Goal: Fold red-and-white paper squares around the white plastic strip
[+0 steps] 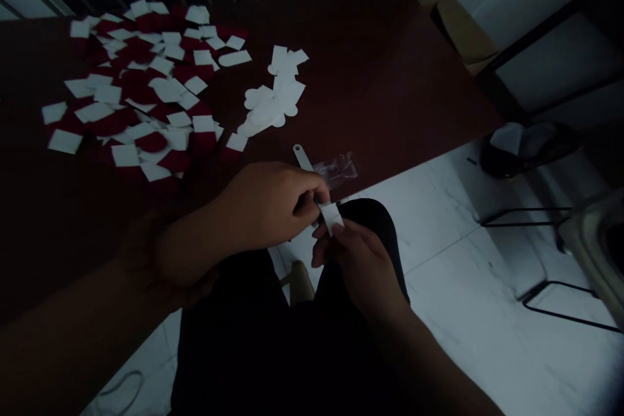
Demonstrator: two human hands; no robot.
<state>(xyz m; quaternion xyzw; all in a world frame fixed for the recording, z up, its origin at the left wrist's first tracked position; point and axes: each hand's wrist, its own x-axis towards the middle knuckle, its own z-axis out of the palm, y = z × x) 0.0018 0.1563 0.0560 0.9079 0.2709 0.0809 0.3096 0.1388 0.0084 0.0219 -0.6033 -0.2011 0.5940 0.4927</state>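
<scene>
Our left hand [260, 205] and right hand [358, 266] both pinch a white strip [331, 216]. Its long axis tilts down toward the right hand, the nearer one.

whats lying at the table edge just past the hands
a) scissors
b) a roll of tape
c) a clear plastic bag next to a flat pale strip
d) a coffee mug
C, the clear plastic bag and pale flat strip lie at the edge of the dark table, just beyond the left hand and right hand pinching a white piece.
</scene>
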